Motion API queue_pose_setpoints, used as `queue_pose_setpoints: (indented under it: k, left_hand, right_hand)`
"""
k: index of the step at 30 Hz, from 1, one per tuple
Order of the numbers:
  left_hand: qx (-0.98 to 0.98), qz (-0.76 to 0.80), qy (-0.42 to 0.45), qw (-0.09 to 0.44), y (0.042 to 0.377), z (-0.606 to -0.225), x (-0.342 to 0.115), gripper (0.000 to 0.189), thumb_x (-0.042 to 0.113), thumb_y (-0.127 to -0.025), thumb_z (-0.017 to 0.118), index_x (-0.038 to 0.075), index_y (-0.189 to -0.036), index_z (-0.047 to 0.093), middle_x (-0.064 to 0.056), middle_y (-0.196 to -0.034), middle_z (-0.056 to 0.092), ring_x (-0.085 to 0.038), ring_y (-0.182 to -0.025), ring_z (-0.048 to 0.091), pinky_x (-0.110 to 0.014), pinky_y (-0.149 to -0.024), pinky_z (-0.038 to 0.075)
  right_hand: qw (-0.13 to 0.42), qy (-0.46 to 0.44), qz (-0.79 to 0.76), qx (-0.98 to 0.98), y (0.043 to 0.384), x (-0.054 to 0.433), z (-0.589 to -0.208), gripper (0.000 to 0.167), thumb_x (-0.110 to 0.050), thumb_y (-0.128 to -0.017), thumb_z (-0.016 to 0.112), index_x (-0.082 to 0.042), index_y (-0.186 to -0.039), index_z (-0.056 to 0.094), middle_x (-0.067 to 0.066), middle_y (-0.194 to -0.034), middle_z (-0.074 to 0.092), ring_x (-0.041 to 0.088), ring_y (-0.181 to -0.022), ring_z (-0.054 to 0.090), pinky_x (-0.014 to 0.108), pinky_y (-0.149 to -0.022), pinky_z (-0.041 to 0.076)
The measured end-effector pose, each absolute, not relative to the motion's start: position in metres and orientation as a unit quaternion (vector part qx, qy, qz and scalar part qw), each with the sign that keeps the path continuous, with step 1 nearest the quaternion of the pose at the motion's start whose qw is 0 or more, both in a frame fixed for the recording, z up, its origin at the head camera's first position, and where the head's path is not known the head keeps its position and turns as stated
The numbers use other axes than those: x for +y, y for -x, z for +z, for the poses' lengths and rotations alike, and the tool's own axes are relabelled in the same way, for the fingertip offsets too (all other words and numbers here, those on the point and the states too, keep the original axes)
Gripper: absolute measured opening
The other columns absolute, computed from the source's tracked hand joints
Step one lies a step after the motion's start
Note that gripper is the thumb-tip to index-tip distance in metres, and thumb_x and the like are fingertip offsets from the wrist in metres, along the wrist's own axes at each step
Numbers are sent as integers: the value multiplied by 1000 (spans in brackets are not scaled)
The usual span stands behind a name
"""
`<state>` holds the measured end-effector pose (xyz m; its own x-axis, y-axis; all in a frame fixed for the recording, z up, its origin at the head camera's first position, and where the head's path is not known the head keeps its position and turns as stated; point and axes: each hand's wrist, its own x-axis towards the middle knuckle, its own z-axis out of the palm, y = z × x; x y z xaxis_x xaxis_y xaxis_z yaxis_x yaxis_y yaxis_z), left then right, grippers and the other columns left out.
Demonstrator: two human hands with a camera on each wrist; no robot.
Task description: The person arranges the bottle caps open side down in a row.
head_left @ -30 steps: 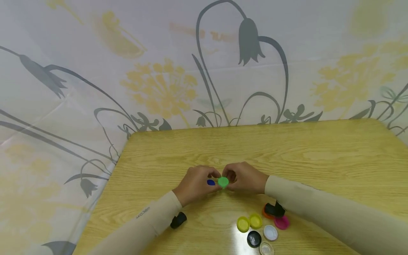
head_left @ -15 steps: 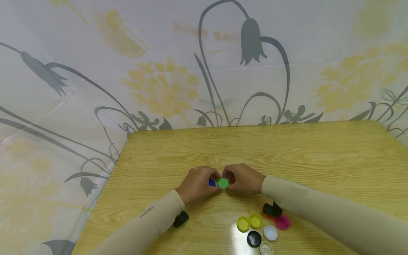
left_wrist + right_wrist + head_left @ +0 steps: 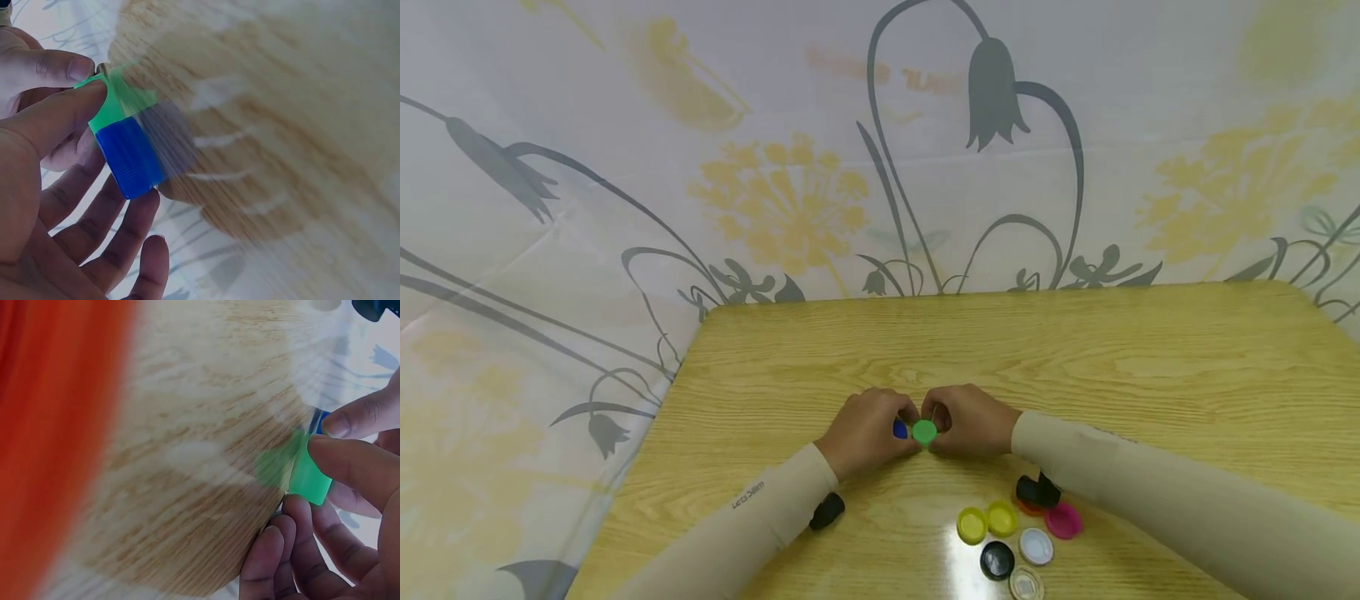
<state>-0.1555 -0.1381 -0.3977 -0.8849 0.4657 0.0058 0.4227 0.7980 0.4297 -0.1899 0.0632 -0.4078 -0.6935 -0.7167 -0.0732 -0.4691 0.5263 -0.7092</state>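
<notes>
The green cap rests on the wood-grain table, with the blue cap just beside it within the curve of the left hand. That hand and the right hand both pinch the green cap between thumb and fingers. Nearer the person lie yellow caps, a black cap, a white cap and a pink cap; a flower-patterned cloth rises behind

Blue cap nearer green cap than one second ago, visible gap between them narrowed, less of blue cap's face exposed, left hand shifted rightward, right hand slightly leftward.
</notes>
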Motion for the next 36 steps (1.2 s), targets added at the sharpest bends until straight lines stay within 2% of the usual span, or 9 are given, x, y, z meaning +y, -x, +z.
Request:
queue_pose_setpoints:
  k: [10,16,22,29,36]
  left_hand:
    - [945,206,-252,42,154,-400,-138,26,27,-83,82,14,-103,73,2,-100,74,-16,-96,67,-40,-92,53]
    - [943,216,-250,46,149,-396,-140,30,25,-83,82,11,-107,71,-1,-103,73,-17,-95,66,-36,-87,54]
    - [943,221,-249,13,140,-390,-141,34,31,-83,83,13,-109,70,0,-108,73,-18,-100,67,-39,-89,53]
    - [924,274,-262,-44,124,-386,-129,32,29,-85,81,14,-110,70,1,-105,73,-16,-95,67,-32,-84,55]
    - [914,313,-258,-25,105,-383,-118,25,29,-88,78,15,-107,71,2,-101,73,-13,-91,67,-23,-79,54]
  right_hand:
    - [194,344,-329,858,189,63,-408,25,-13,-83,78,-9,-104,64,-3,-86,63,8,-77,56,24,-70,49]
    - [206,326,-340,858,186,73,-399,27,-16,-85,77,-7,-106,63,-1,-86,63,9,-76,57,25,-70,49]
    - [167,338,-368,850,175,93,-388,16,-18,-93,71,-7,-101,66,-4,-85,65,4,-76,58,22,-69,51]
    - [119,329,-386,853,150,112,-377,14,-16,-96,67,-7,-107,69,-6,-92,68,3,-84,60,24,-75,54]
    - [64,335,-376,862,124,121,-379,14,-18,-95,68,-11,-107,70,-2,-102,72,4,-89,61,30,-80,55]
